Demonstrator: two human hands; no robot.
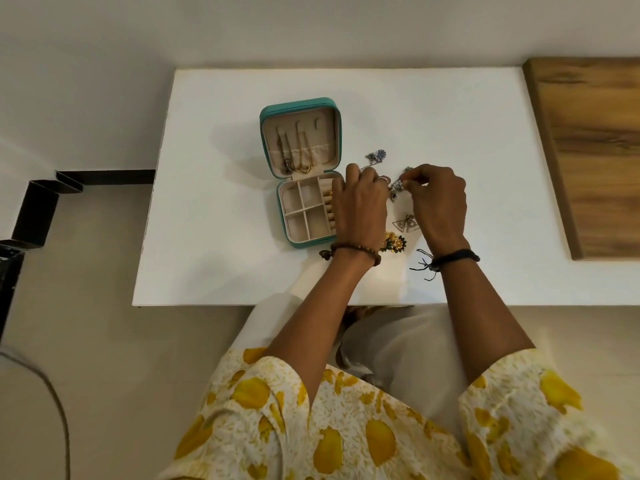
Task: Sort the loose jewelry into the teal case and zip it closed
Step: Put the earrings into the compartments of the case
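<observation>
The teal case [300,173] lies wide open on the white table [214,254], lid flat at the back, so every little box inside is easy to reach. Gold chains [294,150] already hang in the lid. The loose jewelry sits just right of the case. The right hand [437,202] pinches a small silver piece [398,186], and the left hand [360,206], fingers curled, seems to help hold it, likely to pull it free. The triangle earrings [408,223] and the gold flower piece [394,243] wait near the wrists.
</observation>
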